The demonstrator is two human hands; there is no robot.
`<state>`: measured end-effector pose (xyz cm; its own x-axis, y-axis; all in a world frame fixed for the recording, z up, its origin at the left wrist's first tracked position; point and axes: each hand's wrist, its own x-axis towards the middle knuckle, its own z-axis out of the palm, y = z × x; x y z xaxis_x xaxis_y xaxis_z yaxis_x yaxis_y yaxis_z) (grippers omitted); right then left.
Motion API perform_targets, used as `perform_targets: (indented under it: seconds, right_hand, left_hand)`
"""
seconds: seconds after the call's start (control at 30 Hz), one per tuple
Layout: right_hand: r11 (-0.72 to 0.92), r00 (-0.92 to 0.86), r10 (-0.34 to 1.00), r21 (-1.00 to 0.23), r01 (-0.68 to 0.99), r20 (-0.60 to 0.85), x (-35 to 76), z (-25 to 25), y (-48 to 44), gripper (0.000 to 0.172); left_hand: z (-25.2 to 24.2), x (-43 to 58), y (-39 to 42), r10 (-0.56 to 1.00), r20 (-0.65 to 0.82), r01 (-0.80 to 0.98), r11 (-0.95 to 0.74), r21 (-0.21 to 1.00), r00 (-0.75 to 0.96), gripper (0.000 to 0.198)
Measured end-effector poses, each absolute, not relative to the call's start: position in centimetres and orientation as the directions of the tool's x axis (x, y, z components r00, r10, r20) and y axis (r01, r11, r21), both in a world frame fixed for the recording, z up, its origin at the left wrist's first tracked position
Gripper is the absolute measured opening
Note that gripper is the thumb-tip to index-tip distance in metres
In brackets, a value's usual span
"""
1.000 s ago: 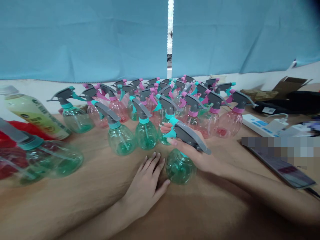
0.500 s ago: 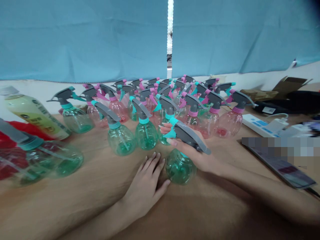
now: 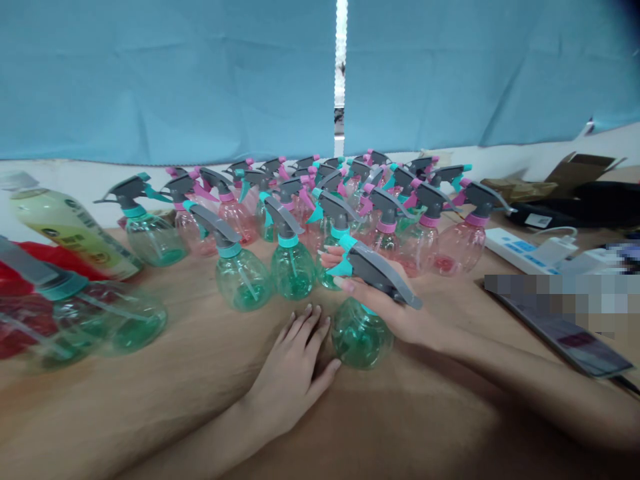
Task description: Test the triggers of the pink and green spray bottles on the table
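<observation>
A green spray bottle (image 3: 361, 337) with a grey and teal trigger head (image 3: 380, 272) stands on the wooden table (image 3: 190, 393) in front of me. My right hand (image 3: 400, 313) is wrapped round its neck and head, fingers curled over the trigger. My left hand (image 3: 295, 373) lies flat on the table with its fingers stretched out, the thumb touching the bottle's base. Behind stand several more green and pink spray bottles (image 3: 293, 267) in a crowd.
A green bottle (image 3: 105, 317) lies on its side at the left over red bags (image 3: 30, 293), beside a yellow-labelled bottle (image 3: 70, 230). A white power strip (image 3: 520, 250), a dark phone (image 3: 570, 333) and a cardboard box (image 3: 580, 167) sit at the right. A blue curtain (image 3: 200, 80) hangs behind.
</observation>
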<state>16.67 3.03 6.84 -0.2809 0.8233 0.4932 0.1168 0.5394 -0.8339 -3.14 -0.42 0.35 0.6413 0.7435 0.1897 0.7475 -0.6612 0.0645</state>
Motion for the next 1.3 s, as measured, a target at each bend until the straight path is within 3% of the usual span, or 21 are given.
perform_targets:
  seconds: [0.27,0.43,0.7,0.83,1.07,1.3]
  right_hand:
    - [0.53,-0.295,0.823,-0.843,0.092,0.485,16.7,7.1,2.9,0.022]
    - [0.577,-0.316,0.798,-0.801,0.156,0.513,16.7,7.6,3.0,0.01]
    - [0.57,-0.31,0.803,-0.808,0.151,0.508,16.7,7.5,3.1,0.026]
    - [0.574,-0.308,0.799,-0.807,0.136,0.516,16.7,7.7,3.0,0.025]
    - [0.555,-0.351,0.793,-0.829,0.077,0.498,16.9,8.1,2.7,0.009]
    - [0.535,-0.299,0.813,-0.844,0.045,0.499,16.7,7.5,2.8,0.024]
  left_hand:
    - [0.3,-3.0,-0.4,0.745,0.199,0.749,-0.659,0.068,0.637,0.053]
    - [0.4,-3.0,-0.5,0.744,0.19,0.749,-0.66,0.058,0.641,0.052]
    - [0.3,-3.2,-0.5,0.74,0.213,0.745,-0.663,0.074,0.637,0.052]
    - [0.4,-3.1,-0.5,0.741,0.204,0.747,-0.662,0.057,0.64,0.053]
    - [0.6,-3.1,-0.5,0.746,0.185,0.754,-0.656,0.036,0.64,0.054]
    - [0.6,-3.1,-0.5,0.743,0.189,0.75,-0.66,0.043,0.642,0.053]
